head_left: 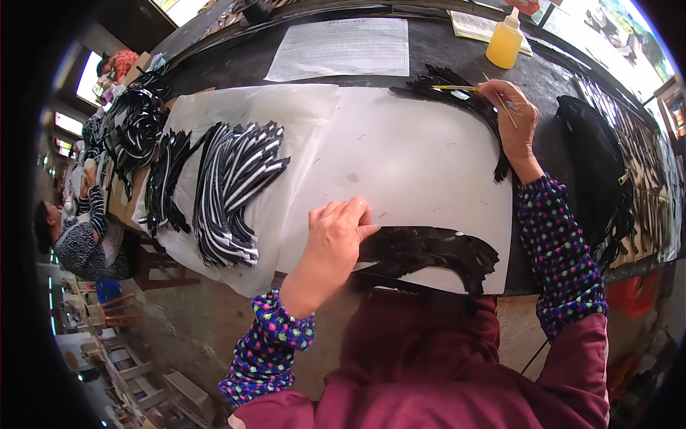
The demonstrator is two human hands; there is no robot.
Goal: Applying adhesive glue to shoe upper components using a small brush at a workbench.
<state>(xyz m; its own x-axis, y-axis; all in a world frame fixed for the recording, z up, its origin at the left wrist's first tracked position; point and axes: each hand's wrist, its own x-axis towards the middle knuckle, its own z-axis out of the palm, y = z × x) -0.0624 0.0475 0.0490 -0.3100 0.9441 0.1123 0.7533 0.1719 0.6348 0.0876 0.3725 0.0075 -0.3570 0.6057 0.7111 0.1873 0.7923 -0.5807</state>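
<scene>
My left hand (336, 232) is closed in a pinch at the left end of a fanned stack of black strips (436, 252) along the table's near edge. Whatever lies between its fingertips is hidden. At the far right of the white board (400, 157), my right hand (513, 114) grips a thin wooden stick (509, 111). A slim yellow stick (454, 88) points left from the same fingertips, over a second curved bunch of black strips (468, 106). On a translucent sheet (307, 114) to the left lie black strips with white bands (232, 186).
A bottle of yellow liquid (504, 41) and a printed paper sheet (343, 48) stand and lie at the back. More black pieces (589, 164) are at right. Tangled black strips (136, 125) are heaped at far left, where a person (86, 236) sits.
</scene>
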